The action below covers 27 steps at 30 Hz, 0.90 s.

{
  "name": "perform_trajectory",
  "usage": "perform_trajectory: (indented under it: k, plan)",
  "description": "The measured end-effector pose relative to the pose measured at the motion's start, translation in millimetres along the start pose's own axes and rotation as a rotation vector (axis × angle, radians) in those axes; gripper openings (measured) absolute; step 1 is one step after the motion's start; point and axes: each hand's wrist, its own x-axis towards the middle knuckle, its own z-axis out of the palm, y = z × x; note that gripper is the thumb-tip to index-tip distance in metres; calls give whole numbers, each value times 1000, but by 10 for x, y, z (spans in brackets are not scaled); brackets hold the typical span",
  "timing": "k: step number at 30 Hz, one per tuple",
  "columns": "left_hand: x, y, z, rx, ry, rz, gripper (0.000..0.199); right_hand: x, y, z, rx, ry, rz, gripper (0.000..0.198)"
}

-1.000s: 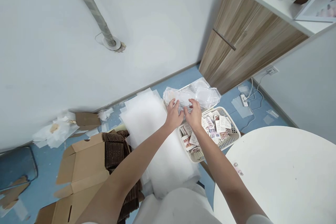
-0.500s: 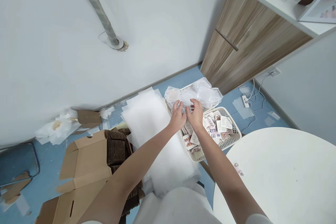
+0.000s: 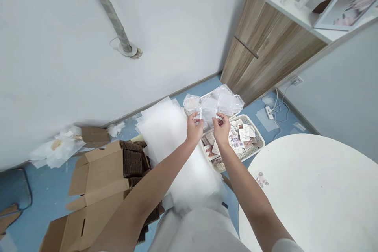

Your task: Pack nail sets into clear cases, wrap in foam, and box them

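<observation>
My left hand (image 3: 195, 129) and my right hand (image 3: 221, 129) pinch the two sides of a clear plastic bag (image 3: 209, 109), stretched between them. Behind it, more clear plastic bags (image 3: 228, 101) lie heaped in a white basket (image 3: 206, 95). Just below my hands sits a second white basket (image 3: 260, 143), full of cards of press-on nails (image 3: 236, 142) and white printed cards (image 3: 248, 130). My forearms hide part of this basket's contents. Left of the baskets is a stack of thin white sheets (image 3: 165, 126).
Flattened brown cardboard boxes (image 3: 103, 171) are piled at the lower left. A round white table (image 3: 313, 189) stands at the right with a small nail set (image 3: 262, 180) on it. Beyond are a wooden cabinet (image 3: 265, 35) and a power strip (image 3: 269, 112) on the blue floor.
My hands have moved apart, with the clear plastic bag now spread between them. The camera view has shifted slightly to the right.
</observation>
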Motion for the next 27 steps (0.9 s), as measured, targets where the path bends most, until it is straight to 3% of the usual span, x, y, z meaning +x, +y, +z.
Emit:
perform_trajectory:
  k: [6,13,16,21,27]
  plan:
    - [-385,156,-146,-118,-61,-150,45,-533,-157,-282,229,51,103,36]
    - [-1201,184,-486,-165,-264,-170,41,-1508,-157,-765,395,112,167,36]
    - [-1516,151,-568,-201,-425,-162,36,-1919,-152,-1034,422,124,197,40]
    - [-1991,50,-524,-209,-713,-184,32,-2472,-235,-1554,461,98,271,44]
    - [-2491,-92,-304,-108,-977,-211,31,-2959,-137,-2118,519,217,366,43]
